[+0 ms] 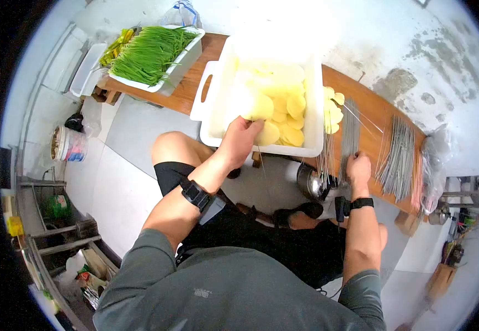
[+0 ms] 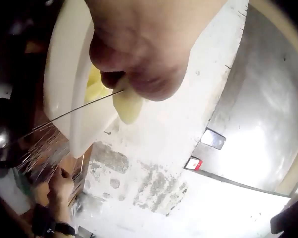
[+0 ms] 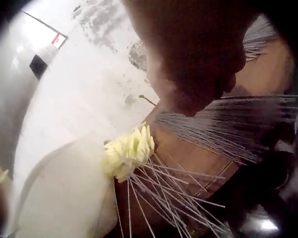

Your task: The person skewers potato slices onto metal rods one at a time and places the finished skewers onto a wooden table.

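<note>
My left hand (image 1: pixel 238 140) pinches a pale yellow potato slice (image 2: pixel 128 106) above the near side of a white tub (image 1: pixel 209 110). A thin skewer (image 2: pixel 79 107) runs from that slice down past the tub. More round potato slices (image 1: pixel 289 113) fill the tub. My right hand (image 1: pixel 358 168) has its fingers curled at the near end of a bundle of thin grey skewers (image 1: pixel 350 129) on the wooden bench; its fingertips are hidden in the right wrist view. Between tub and bundle lie skewers loaded with potato slices (image 3: pixel 129 151), their bare ends sticking out over the bench edge.
Another skewer bundle (image 1: pixel 397 157) lies farther right on the bench (image 1: pixel 374 83), beside a clear plastic bag (image 1: pixel 438 160). A white crate of green chives (image 1: pixel 154 55) stands at the left. Under the bench is a metal pot (image 1: pixel 311 182). The wall rises right behind.
</note>
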Demonstrator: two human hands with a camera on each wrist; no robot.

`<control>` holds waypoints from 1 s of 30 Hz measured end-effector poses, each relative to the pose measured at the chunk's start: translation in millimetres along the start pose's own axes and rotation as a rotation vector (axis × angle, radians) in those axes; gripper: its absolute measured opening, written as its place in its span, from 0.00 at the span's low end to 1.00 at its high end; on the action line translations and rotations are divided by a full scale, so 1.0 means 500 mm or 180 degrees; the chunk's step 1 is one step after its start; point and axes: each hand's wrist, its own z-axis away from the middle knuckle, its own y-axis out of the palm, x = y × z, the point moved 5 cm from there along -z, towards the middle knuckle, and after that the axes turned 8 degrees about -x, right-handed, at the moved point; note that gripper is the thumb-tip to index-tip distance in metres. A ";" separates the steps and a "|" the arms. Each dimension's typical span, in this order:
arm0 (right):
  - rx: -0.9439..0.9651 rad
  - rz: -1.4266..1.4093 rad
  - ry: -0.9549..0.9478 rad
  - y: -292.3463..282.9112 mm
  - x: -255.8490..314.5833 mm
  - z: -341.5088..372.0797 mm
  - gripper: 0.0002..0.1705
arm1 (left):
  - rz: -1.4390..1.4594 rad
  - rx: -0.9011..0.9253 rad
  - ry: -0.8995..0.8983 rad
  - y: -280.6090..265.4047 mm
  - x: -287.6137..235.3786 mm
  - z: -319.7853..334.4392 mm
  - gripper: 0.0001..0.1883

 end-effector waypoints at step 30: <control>0.0561 0.0142 0.0306 0.026 0.014 -0.035 0.22 | 0.0334 -0.0309 -0.0308 -0.018 0.020 -0.009 0.17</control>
